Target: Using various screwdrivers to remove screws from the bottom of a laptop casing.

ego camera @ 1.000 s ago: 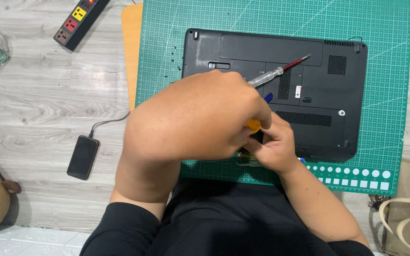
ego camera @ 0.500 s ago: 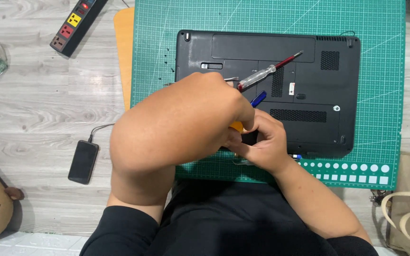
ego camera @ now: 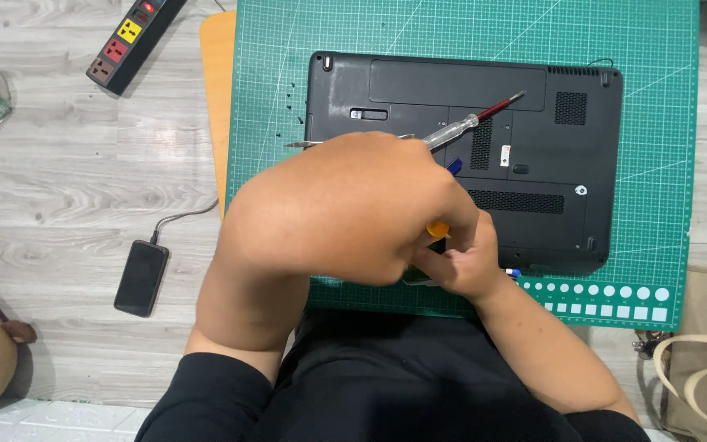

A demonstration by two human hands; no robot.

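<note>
Dark phone screen (ego camera: 141, 277); white laptop sticker (ego camera: 505, 155)

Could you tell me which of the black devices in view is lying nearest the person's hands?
The laptop, upside down on the green mat, right under both hands.

Pale grey wood-grain floor (ego camera: 67, 172), evenly lit

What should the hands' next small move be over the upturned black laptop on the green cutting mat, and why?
Probably steady the tool and keep working at the near edge. The left hand and right hand meet over the black laptop's front edge, hiding the work point. An orange-handled tool shows between them. A red-and-clear screwdriver lies on the base, and tiny dark screws sit on the green cutting mat.
</note>
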